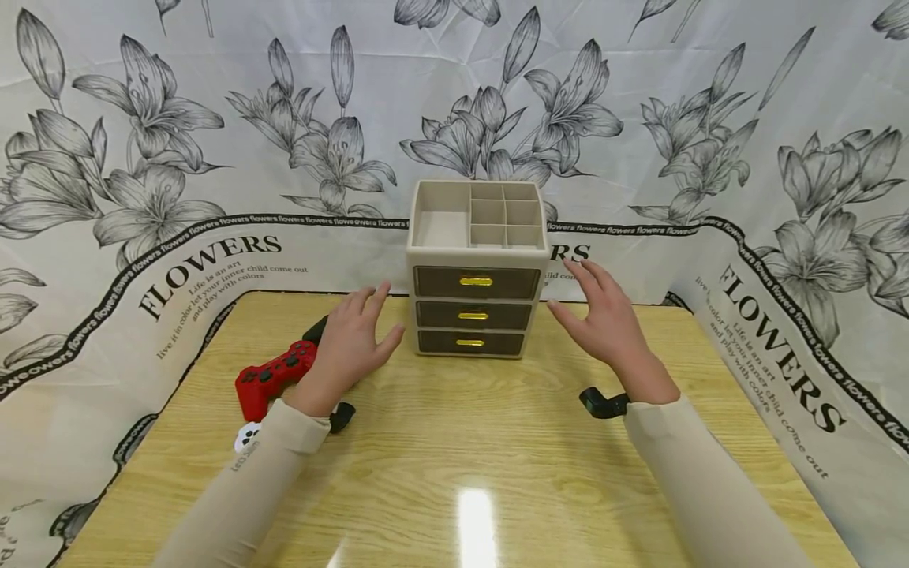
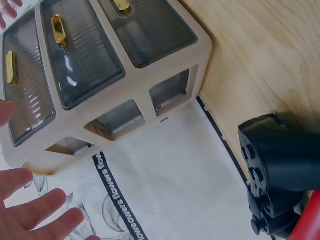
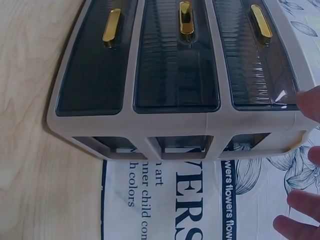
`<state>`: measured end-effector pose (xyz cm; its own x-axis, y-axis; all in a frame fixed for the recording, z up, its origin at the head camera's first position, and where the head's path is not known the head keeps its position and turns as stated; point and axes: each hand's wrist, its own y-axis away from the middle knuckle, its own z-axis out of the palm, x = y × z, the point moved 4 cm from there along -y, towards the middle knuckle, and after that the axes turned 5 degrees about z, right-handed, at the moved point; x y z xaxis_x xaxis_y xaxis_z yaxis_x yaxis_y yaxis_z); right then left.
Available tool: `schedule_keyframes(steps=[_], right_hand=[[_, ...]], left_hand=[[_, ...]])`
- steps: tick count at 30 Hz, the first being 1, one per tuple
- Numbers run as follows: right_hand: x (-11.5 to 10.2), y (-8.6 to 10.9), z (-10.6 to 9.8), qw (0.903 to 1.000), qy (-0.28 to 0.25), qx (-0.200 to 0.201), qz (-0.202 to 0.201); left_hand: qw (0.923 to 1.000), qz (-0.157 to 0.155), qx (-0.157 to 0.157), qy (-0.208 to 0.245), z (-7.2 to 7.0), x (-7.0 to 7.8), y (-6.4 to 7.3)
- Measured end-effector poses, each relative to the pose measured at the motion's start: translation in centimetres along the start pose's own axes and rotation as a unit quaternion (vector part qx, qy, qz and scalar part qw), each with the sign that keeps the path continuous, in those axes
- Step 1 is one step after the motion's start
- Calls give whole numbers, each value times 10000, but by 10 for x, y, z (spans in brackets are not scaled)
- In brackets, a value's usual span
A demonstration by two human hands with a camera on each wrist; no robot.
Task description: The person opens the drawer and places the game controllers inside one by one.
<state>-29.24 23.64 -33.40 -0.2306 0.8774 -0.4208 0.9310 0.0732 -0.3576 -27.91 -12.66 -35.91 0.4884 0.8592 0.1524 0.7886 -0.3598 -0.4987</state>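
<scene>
A cream desktop drawer organizer [image 1: 479,256] stands at the back of the table, with three dark see-through drawers with gold handles, all closed. Its top holds one large compartment and several small ones. My left hand [image 1: 349,341] hovers left of it, fingers spread and holding nothing. To its right, my right hand [image 1: 604,319] is raised with fingers apart, thumb close to the side of the top drawer. In the left wrist view the left fingertips [image 2: 47,207] show near the organizer's side; the right wrist view shows the right fingertips [image 3: 300,200] near its top edge.
Left of the left hand lie a red game controller [image 1: 273,377] and a black game controller [image 2: 280,165], partly hidden in the head view. A white piece with black dots [image 1: 248,436] peeks out by the left sleeve. Flower-printed cloth [image 1: 341,158] hangs behind the wooden table [image 1: 426,450].
</scene>
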Motion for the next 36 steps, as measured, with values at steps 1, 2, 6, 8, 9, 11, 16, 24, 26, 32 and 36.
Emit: schedule_keyframes(steps=[1,2,6,8,9,11,16,24,26,32,36], right_hand=[[-1,-1,0,10000,-31,4,-5],[-1,-2,0,10000,-70,17,-15],[-3,-7,1,9998,-210,34,-19],[-4,-9,1,9996,-286,33,8],[-4,-10,1,9995,-327,32,10],[-5,-13,2,9992,-408,35,-15],[-10,-19,4,9980,-608,50,-144],[-18,-26,6,9956,-926,60,-118],[-19,-28,7,9951,-983,59,-94],[-22,-34,9,9944,-1052,-11,-27],[-23,-37,11,9943,-1054,-97,-78]], left_hand=[[10000,21,18,11,0,1,-1],[10000,43,47,28,1,3,-1],[9997,119,182,55,3,7,-2],[9995,142,268,86,4,8,-2],[9994,143,294,104,5,9,-2],[9993,136,329,144,7,11,-3],[9988,124,395,256,10,17,-5],[9976,87,483,482,16,27,-7],[9976,66,477,503,19,29,-8],[9979,61,456,454,24,35,-11],[9980,75,434,459,26,39,-12]])
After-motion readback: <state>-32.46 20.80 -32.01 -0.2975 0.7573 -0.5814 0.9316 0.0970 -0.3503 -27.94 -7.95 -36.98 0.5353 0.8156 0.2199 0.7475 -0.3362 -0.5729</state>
